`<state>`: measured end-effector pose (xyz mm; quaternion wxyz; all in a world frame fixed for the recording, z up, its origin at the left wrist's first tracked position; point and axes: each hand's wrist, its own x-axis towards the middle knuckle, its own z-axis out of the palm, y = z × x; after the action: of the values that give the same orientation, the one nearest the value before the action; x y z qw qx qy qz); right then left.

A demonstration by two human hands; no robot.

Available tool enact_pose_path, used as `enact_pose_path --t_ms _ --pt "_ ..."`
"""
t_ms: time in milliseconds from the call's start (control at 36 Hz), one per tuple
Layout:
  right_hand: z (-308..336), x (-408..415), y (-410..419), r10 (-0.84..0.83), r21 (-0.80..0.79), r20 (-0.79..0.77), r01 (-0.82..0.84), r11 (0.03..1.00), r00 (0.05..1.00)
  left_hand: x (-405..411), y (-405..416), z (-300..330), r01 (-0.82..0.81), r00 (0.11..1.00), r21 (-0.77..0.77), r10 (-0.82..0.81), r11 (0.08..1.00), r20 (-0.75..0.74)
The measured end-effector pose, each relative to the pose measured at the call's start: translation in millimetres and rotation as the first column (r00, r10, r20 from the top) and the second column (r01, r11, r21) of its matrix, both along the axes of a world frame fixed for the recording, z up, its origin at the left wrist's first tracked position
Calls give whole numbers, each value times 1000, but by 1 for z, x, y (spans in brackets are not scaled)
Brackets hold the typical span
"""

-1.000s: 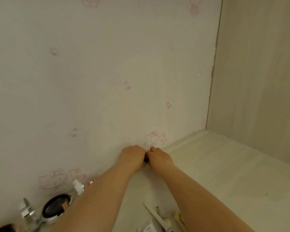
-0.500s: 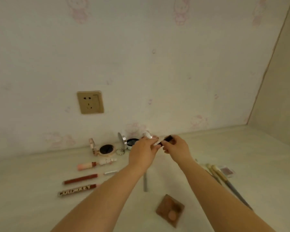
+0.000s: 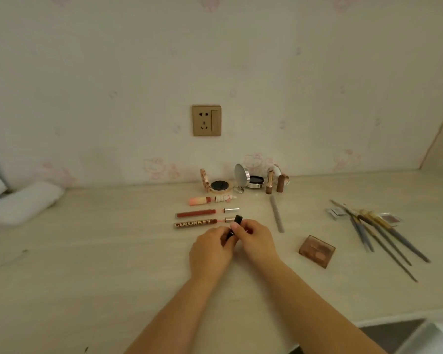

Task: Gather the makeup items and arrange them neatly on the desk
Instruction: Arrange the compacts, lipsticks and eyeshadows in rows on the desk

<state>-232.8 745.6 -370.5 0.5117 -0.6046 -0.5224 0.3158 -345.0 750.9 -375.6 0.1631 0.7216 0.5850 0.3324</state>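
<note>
Both hands, left hand and right hand, pinch a small black cylindrical tube just above the pale wooden desk, beside the brown lettered lip-gloss tube. The tube appears capped; the view is unclear. Risk: a careless set-down may nudge the aligned row or let the tube roll.

A black tube sits between the fingers; beyond them lie brown-red lip tubes on the pale woodgrain worktop.
</note>
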Motion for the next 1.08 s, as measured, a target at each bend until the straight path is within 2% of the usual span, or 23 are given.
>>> enact_pose_path --t_ms 56,250,306,389,472,583,722,889,944,1083 --pt "0 -1 -1 16 5 47 -16 1000 999 -2 -3 -3 -8 1000 -26 9 1000 24" --pt "5 6 1 108 -105 8 -106 989 994 -4 -5 4 53 989 -132 -34 990 146" --pt "8 12 5 95 -128 -50 -101 987 994 -2 -3 7 93 985 -166 -67 982 156" --pt "20 32 14 -12 -116 -229 -15 993 973 5 3 16 187 976 -216 -156 958 152" --pt "38 60 25 -106 -63 -327 90 994 939 13 17 32 249 943 -206 -188 946 273" --pt "57 93 45 -182 10 -420 205 979 889 37 43 49 235 907 -134 -167 963 386" --pt "53 125 80 -299 -22 -84 298 954 951 91 77 47 180 910 -110 -123 978 396" --pt "40 164 119 -282 -16 322 303 953 904 149 116 40 141 961 -109 -110 984 255" --pt "36 174 129 -262 -35 398 301 953 879 159 127 36 122 973 -111 -97 986 210" --pt "25 189 152 -234 -77 474 305 949 849 174 147 22 55 992 -74 -46 996 119"
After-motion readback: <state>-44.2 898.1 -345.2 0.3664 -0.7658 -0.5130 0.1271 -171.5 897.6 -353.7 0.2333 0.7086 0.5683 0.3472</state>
